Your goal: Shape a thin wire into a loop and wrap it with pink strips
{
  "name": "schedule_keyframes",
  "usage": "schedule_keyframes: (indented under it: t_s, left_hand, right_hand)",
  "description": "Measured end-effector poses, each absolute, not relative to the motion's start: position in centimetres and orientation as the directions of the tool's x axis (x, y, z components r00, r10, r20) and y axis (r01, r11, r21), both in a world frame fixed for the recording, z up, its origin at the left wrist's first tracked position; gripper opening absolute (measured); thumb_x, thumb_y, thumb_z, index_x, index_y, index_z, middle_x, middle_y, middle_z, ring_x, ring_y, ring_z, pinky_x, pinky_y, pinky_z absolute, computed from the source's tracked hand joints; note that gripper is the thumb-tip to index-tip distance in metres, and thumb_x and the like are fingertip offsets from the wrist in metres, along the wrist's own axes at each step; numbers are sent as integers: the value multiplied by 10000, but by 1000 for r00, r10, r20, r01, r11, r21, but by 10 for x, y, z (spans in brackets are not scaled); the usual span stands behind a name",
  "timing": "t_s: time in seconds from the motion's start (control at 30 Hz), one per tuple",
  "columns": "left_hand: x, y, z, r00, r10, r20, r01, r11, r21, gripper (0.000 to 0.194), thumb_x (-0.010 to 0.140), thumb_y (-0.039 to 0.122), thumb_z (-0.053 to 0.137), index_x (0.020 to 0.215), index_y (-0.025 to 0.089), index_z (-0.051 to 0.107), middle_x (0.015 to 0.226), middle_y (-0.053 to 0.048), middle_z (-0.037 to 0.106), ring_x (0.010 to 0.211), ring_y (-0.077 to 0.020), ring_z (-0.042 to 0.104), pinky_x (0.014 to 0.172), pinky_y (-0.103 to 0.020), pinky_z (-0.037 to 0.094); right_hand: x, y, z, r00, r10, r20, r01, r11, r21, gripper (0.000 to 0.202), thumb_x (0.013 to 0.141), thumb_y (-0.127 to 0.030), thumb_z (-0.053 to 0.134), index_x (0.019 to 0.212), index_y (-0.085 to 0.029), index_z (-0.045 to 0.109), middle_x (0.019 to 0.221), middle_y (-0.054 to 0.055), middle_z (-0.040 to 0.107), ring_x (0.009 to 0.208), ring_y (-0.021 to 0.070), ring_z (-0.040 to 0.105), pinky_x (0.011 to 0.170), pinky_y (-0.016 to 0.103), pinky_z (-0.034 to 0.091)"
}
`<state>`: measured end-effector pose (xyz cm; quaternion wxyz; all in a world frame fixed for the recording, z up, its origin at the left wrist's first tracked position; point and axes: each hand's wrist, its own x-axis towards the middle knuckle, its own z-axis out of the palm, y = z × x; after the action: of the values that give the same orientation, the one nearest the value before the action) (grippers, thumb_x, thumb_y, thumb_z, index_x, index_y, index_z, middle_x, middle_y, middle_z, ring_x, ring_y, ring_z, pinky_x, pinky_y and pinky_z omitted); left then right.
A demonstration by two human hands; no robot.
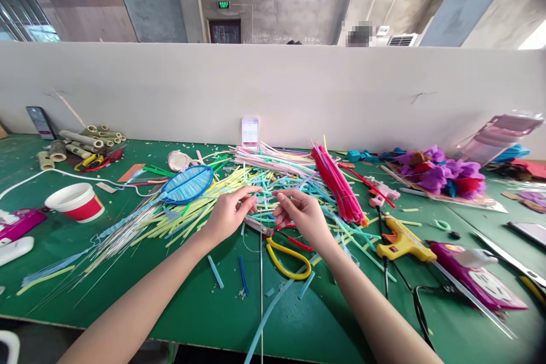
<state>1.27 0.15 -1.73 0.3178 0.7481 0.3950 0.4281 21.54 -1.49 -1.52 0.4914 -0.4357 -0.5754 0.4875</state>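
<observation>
My left hand (pixel 230 213) and my right hand (pixel 301 213) are raised close together over the table, thumbs and fingertips brought together. Whatever they pinch is too fine to make out; a faint thin wire (pixel 247 245) curves below them. Under the hands lie scissors (pixel 290 264) with yellow and red handles. Behind them spreads a pile of yellow, blue and green pipe cleaners (pixel 230 182). A blue oval fan shape (pixel 187 185) with a wrapped handle rests left of my left hand. To the right of my right hand is a bundle of pink and red pipe cleaners (pixel 339 185).
On the right are a yellow glue gun (pixel 403 239), a purple power strip (pixel 482 278), cables and purple felt-like flowers (pixel 439 170). A paper cup (pixel 77 202) and bamboo pieces (pixel 91 142) stand left. A phone (pixel 250 132) leans at the grey partition (pixel 273 91).
</observation>
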Motion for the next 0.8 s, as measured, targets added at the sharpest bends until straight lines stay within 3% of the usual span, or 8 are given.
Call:
schedule_keyframes:
  t_s: [0.13, 0.23, 0.37, 0.5, 0.7, 0.8]
  left_hand:
    - [16, 3, -21, 315, 907, 278, 237, -359, 903, 415, 945, 499, 511, 1225, 196, 562, 849, -57, 736, 788, -226, 709, 560, -262, 526]
    - [16, 6, -27, 304, 911, 278, 277, -364, 889, 399, 964, 519, 452, 1134, 192, 604, 917, -79, 740, 809, -230, 705, 562, -267, 521]
    - [14, 12, -34, 310, 902, 299, 384, -407, 829, 368, 964, 490, 460, 1016, 204, 685, 959, -82, 743, 886, -245, 686, 661, -291, 507]
    - [18, 29, -35, 339, 888, 310, 514, -451, 730, 318, 918, 468, 549, 926, 213, 739, 964, -85, 739, 932, -272, 654, 786, -331, 478]
    - [45, 63, -38, 395, 888, 234, 651, -450, 611, 251, 822, 440, 700, 770, 200, 749, 795, -85, 710, 937, -316, 651, 877, -391, 468]
    - [58, 70, -43, 419, 891, 177, 681, -437, 588, 234, 894, 379, 656, 983, 169, 711, 1039, -93, 697, 1004, -273, 644, 899, -435, 510]
  right_hand:
    - [223, -11, -13, -36, 983, 178, 82, 180, -980, 479, 823, -607, 626, 1016, -169, 645, 672, 30, 692, 515, 155, 634, 445, 242, 483]
    - [236, -5, -14, 98, 973, 209, 164, 191, -968, 461, 844, -611, 589, 982, -176, 651, 599, 0, 633, 445, 131, 553, 392, 227, 394]
    - [250, 1, -17, 200, 952, 231, 301, 164, -939, 414, 837, -581, 598, 893, -177, 672, 506, -18, 571, 405, 133, 509, 414, 247, 373]
    - [252, 4, -21, 157, 962, 223, 410, 141, -901, 366, 854, -539, 567, 870, -194, 690, 508, -9, 604, 408, 153, 537, 456, 270, 401]
    - [249, 11, -36, 53, 977, 205, 526, 147, -838, 297, 846, -480, 572, 776, -226, 710, 476, -26, 600, 413, 154, 525, 486, 273, 373]
    - [249, 11, -40, 30, 980, 197, 548, 149, -823, 284, 856, -454, 564, 777, -226, 713, 489, -23, 613, 440, 157, 531, 507, 273, 368]
